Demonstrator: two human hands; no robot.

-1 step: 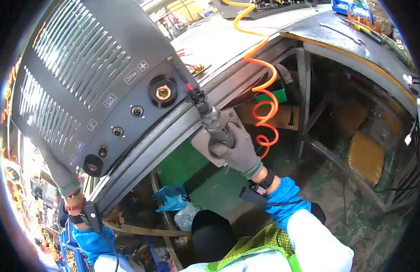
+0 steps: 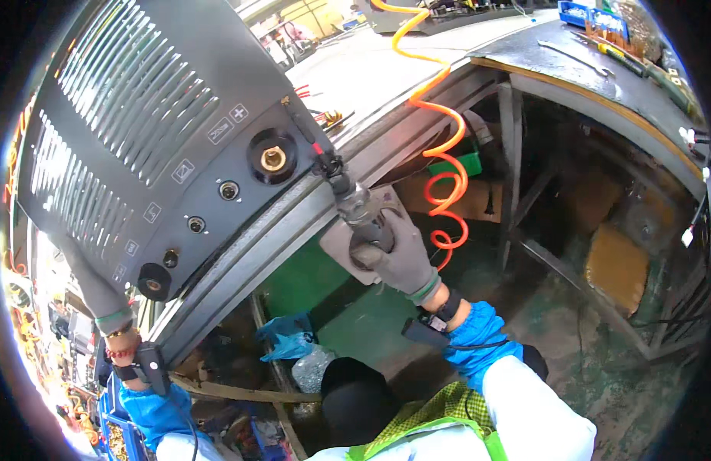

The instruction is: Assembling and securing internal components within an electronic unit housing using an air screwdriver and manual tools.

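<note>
A dark grey metal machine housing [image 2: 209, 165] with slotted vents and round sockets stands tilted across the left of the view. My right hand [image 2: 401, 257], in a grey glove, is wrapped round a power screwdriver [image 2: 355, 206]. The tool's front end points up and left at the housing's right edge, near the large brass-centred socket [image 2: 273, 159]. Its tip reaches a corner of the panel, though the contact is too small to make out. My left hand [image 2: 98, 288], gloved too, lies against the housing's lower left side, and its fingers are hidden behind it.
An orange coiled air hose [image 2: 455, 127] hangs right of the screwdriver. Along the housing runs a metal bench rail [image 2: 240, 269]. A dark worktable [image 2: 540, 54] with a wrench [image 2: 574, 58] stands at the far right. Below lie a blue plastic bag [image 2: 286, 338] and a blue parts bin [image 2: 113, 430].
</note>
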